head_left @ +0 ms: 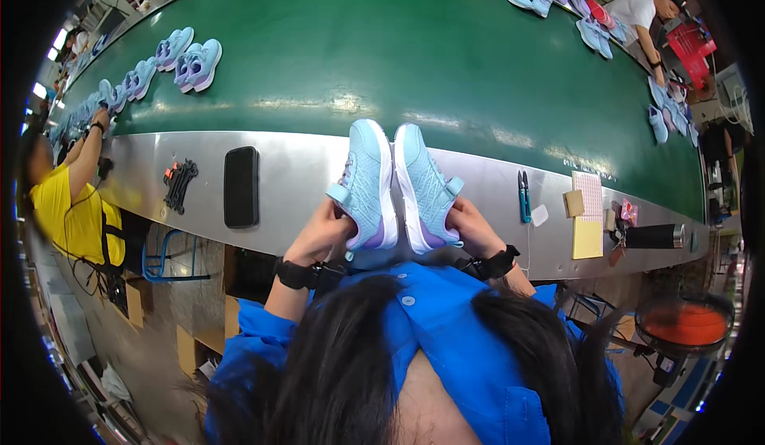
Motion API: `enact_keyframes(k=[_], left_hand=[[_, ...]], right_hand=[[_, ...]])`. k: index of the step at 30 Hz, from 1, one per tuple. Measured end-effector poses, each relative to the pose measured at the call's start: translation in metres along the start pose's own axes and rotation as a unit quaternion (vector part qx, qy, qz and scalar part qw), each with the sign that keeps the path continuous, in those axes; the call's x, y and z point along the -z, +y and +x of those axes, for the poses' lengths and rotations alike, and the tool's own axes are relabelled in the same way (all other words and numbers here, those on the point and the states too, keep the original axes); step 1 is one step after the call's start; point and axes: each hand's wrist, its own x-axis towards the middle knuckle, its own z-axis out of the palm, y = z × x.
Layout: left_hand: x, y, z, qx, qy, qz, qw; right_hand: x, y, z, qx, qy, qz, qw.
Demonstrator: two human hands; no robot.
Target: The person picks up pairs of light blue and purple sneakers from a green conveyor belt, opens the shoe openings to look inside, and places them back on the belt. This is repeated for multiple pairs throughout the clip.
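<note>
My left hand (323,232) grips a light blue sneaker (368,176) by its heel end, fingers reaching in at the ankle opening. A matching sneaker (425,180) is held the same way in my right hand (473,227). Both shoes have white soles, purple heels and a light blue strap. They are tilted so the soles face each other with a narrow gap between, toes pointing away from me. The toes reach the near edge of the green belt (335,62). Most of my fingertips are hidden by the shoes.
On the metal ledge (295,166) lie a black phone (241,187), dark small parts (180,184), teal snips (523,196), a yellow notepad (588,239) and a black bottle (653,236). Several sneakers (198,66) line the belt's left. Co-workers handle shoes at left (73,206) and far right (637,15).
</note>
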Motion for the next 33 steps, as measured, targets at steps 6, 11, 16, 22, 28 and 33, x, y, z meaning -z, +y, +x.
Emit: enact_keyframes(k=[6,11,16,22,28,33], left_hand=[[-0.005,0.038,-0.023,-0.13,0.048,0.131,0.982],[-0.026,0.03,-0.027,-0.156,0.142,0.448,0.869],[-0.046,0.0,-0.021,-0.176,0.156,0.489,0.84],[-0.044,0.0,-0.019,-0.199,0.168,0.462,0.848],[-0.023,0.004,-0.006,-0.119,0.126,0.137,0.975],[-0.029,0.008,-0.005,-0.093,0.034,-0.044,0.994]], right_hand=[[0.008,-0.009,-0.008,0.176,0.12,-0.146,0.966],[-0.005,-0.011,-0.02,0.306,0.23,-0.554,0.739],[-0.028,-0.002,-0.027,0.248,0.256,-0.577,0.735],[-0.027,-0.001,-0.028,0.236,0.251,-0.58,0.738],[-0.016,-0.009,-0.017,0.082,0.193,-0.12,0.97],[-0.017,-0.013,-0.019,0.062,0.096,-0.006,0.993]])
